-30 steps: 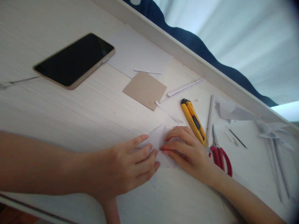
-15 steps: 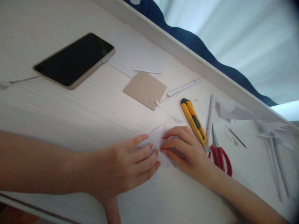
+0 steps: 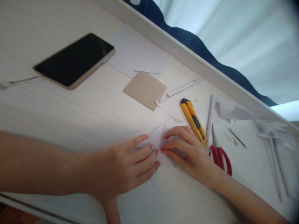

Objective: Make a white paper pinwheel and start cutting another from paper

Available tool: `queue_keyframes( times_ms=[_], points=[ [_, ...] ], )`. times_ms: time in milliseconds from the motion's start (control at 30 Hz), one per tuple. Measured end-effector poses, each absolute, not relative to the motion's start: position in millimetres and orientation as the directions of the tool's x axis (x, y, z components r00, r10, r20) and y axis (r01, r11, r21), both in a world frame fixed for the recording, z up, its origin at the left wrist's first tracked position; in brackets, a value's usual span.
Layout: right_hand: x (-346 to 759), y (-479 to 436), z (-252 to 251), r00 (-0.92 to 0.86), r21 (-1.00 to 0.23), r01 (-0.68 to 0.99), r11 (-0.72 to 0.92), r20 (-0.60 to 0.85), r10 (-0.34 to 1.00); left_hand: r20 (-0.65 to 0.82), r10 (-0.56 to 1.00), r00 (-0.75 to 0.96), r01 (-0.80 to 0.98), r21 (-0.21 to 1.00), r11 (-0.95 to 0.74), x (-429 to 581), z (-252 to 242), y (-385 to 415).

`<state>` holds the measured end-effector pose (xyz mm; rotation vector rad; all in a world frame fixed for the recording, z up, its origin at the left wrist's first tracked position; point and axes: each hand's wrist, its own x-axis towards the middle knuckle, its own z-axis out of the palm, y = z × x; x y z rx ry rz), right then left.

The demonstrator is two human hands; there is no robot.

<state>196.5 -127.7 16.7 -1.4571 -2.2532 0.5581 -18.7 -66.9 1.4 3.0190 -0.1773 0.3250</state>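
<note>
A small piece of white paper [image 3: 156,135] lies on the table, partly hidden under my two hands. My left hand [image 3: 127,166] rests on its left side, fingers apart and stretched out, thumb pointing down toward the table's near edge. From the right, my right hand [image 3: 187,149] reaches in with bent fingers. Its thumb and fingertips come together at the paper's middle, pinching it there. Just beyond that hand lie a yellow utility knife [image 3: 193,119] with its blade tip out and red-handled scissors [image 3: 219,155].
A phone [image 3: 76,59] lies at the upper left. A brown cardboard square [image 3: 145,90] overlaps a white sheet [image 3: 137,46], with paper strips [image 3: 184,87] nearby. At right are a rolled paper stick [image 3: 210,113], a thin dark rod [image 3: 237,138] and a paper pinwheel [image 3: 273,132]. A raised ledge [image 3: 187,57] borders the table.
My right fingertips have shifted very slightly at the middle of the paper. My left hand and everything else have stayed in place.
</note>
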Motion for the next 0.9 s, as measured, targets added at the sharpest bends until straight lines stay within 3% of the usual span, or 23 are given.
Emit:
queue_keyframes(
  times_ms=[900],
  points=[
    [193.1,-127.5,16.4,-0.322,-0.546,0.780,0.306,0.070,0.944,0.210,-0.131,0.969,-0.155,0.100,-0.983,-19.7,1.2,-64.8]
  ],
)
